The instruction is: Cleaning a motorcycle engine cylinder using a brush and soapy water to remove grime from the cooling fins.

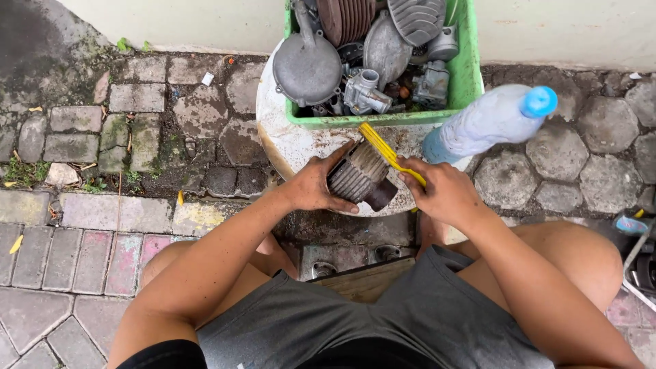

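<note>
My left hand (316,184) grips a dirty finned metal engine cylinder (359,174) and holds it tilted over a round white stand (290,147). In my right hand (441,191) is a yellow-handled brush (384,149), which lies across the top of the cylinder's fins. Both hands are smeared with grime.
A green plastic crate (467,72) full of grey engine parts sits on the far side of the stand. A clear plastic bottle with a blue cap (495,119) stands at the right. Paving stones surround me, a pale wall lies ahead, and tools (639,236) lie at the right edge.
</note>
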